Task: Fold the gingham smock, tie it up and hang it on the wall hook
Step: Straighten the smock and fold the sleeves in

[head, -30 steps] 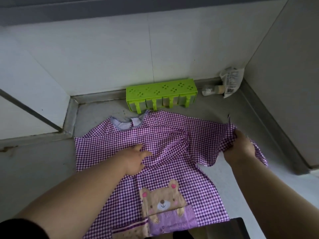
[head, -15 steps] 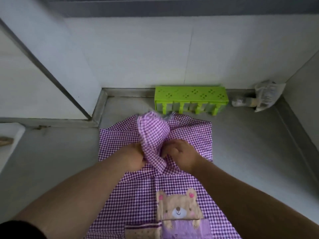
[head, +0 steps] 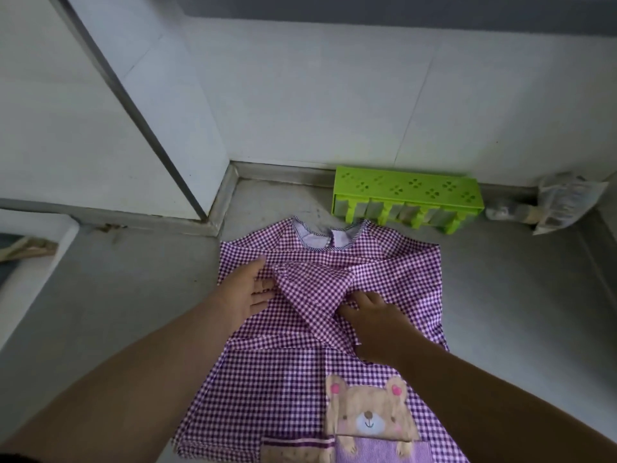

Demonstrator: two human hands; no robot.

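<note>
The purple gingham smock [head: 277, 372] lies flat on the grey floor, collar toward the wall, with a bear patch [head: 369, 419] near its lower edge. Both sleeves are folded in across the chest, the right one lying on top. My left hand [head: 247, 292] rests flat on the smock's left side, its fingertips under the edge of the folded sleeve. My right hand [head: 374, 319] presses flat on the folded sleeve at the middle. No wall hook is in view.
A green plastic rack [head: 407, 192] sits on the floor against the wall, just beyond the collar. A crumpled plastic bag [head: 561, 202] lies in the right corner. A white ledge [head: 30, 262] runs along the left. Bare floor [head: 517, 312] spreads on both sides of the smock.
The right sleeve, held out to the side a second ago, has been brought over and laid across the chest. Both hands went from gripping bunched fabric to lying flat. The view shifted left.
</note>
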